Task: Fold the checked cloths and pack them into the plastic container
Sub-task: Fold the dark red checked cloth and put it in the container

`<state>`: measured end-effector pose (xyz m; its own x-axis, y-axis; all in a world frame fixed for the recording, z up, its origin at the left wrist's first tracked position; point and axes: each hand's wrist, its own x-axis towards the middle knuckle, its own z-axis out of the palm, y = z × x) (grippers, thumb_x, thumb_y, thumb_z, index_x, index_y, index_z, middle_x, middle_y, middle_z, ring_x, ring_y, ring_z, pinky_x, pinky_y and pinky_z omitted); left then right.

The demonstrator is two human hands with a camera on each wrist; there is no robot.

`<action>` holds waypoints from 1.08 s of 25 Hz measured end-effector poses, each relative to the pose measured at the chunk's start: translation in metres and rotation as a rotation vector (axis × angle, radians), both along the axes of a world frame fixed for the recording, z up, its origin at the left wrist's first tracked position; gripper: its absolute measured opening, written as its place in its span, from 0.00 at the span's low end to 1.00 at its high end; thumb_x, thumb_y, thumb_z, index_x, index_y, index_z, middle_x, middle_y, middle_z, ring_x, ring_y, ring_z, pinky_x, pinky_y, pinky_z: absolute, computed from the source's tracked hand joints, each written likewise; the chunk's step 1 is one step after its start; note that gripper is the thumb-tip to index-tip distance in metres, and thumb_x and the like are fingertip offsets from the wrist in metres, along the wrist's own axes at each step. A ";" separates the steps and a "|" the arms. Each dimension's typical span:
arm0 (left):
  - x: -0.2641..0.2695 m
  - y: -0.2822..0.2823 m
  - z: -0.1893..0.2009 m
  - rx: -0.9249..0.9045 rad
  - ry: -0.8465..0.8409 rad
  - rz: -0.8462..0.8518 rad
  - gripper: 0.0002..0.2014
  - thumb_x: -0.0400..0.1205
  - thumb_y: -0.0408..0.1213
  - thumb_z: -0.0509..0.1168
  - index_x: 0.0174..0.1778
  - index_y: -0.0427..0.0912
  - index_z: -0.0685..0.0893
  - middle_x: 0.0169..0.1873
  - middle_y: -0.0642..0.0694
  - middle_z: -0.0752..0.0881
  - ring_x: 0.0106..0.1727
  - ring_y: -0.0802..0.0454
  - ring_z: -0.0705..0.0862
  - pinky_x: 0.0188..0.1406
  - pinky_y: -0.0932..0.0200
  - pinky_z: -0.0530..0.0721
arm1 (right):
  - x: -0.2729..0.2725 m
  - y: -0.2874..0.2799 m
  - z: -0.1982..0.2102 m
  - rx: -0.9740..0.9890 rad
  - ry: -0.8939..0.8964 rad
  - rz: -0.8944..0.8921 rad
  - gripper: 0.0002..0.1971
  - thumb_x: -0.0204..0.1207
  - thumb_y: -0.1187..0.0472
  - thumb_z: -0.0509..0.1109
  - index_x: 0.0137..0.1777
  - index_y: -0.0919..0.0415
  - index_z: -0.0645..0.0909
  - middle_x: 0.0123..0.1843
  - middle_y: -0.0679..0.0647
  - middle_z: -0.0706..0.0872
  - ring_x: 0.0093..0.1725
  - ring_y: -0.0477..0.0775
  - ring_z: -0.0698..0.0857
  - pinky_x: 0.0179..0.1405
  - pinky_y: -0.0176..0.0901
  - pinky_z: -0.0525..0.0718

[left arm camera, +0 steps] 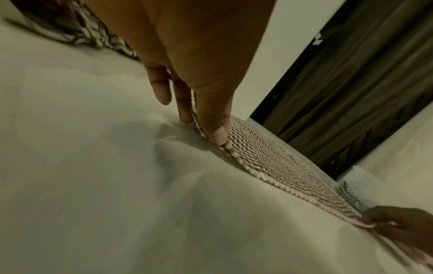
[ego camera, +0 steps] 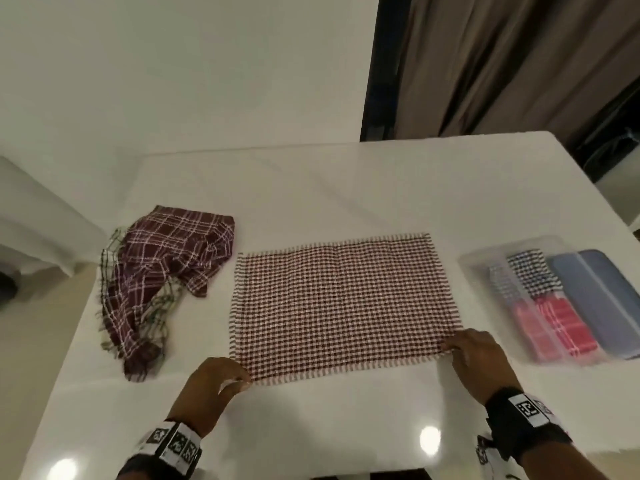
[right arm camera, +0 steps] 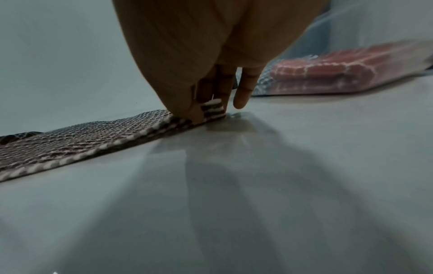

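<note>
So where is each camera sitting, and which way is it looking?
Head: up on the person's head, looking down at the table, with both hands, the spread checked cloth and the plastic container.
Left wrist: low behind the left hand, looking along its fingers pinching the cloth's corner.
Right wrist: low behind the right hand, looking along its fingers pinching the other near corner.
All three share the cloth.

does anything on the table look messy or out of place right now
Only the crumpled plaid cloths heaped at the table's left, still unfolded. The gingham cloth lies flat, both hands pinching its near corners; the container holds folded cloths.
</note>
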<state>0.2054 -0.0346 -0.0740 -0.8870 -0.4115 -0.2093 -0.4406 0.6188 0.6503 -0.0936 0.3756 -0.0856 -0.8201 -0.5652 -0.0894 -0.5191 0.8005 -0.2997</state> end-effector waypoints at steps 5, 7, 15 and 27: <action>0.030 0.017 0.010 -0.192 -0.245 -0.144 0.08 0.71 0.66 0.64 0.38 0.71 0.83 0.40 0.73 0.82 0.45 0.64 0.80 0.44 0.56 0.81 | 0.035 0.028 0.017 -0.010 -0.103 0.032 0.13 0.73 0.46 0.60 0.41 0.43 0.86 0.44 0.40 0.88 0.43 0.52 0.85 0.43 0.52 0.84; 0.020 0.018 0.023 -0.336 -0.317 -0.101 0.20 0.70 0.74 0.57 0.41 0.67 0.85 0.40 0.70 0.84 0.44 0.62 0.81 0.42 0.54 0.80 | 0.038 0.011 0.022 -0.058 -0.143 0.039 0.19 0.75 0.37 0.58 0.49 0.44 0.86 0.51 0.40 0.87 0.51 0.49 0.84 0.50 0.52 0.83; -0.144 0.079 0.014 -0.402 -0.333 -0.470 0.60 0.72 0.66 0.69 0.86 0.43 0.37 0.84 0.48 0.33 0.86 0.45 0.35 0.85 0.45 0.38 | 0.045 -0.178 0.005 0.164 -0.252 0.575 0.68 0.57 0.19 0.66 0.85 0.55 0.33 0.86 0.53 0.31 0.83 0.55 0.28 0.81 0.58 0.33; -0.086 -0.006 -0.013 -0.317 -0.502 -0.283 0.82 0.45 0.89 0.61 0.84 0.42 0.32 0.85 0.46 0.32 0.85 0.47 0.29 0.84 0.35 0.43 | -0.057 -0.034 0.003 0.364 -0.251 0.344 0.70 0.53 0.11 0.56 0.81 0.49 0.22 0.83 0.49 0.21 0.82 0.54 0.23 0.84 0.63 0.37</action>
<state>0.1189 -0.0407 -0.0868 -0.7960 -0.2862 -0.5333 -0.4351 0.8832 0.1753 -0.1507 0.3418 -0.0824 -0.5222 -0.6927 -0.4975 -0.7171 0.6724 -0.1834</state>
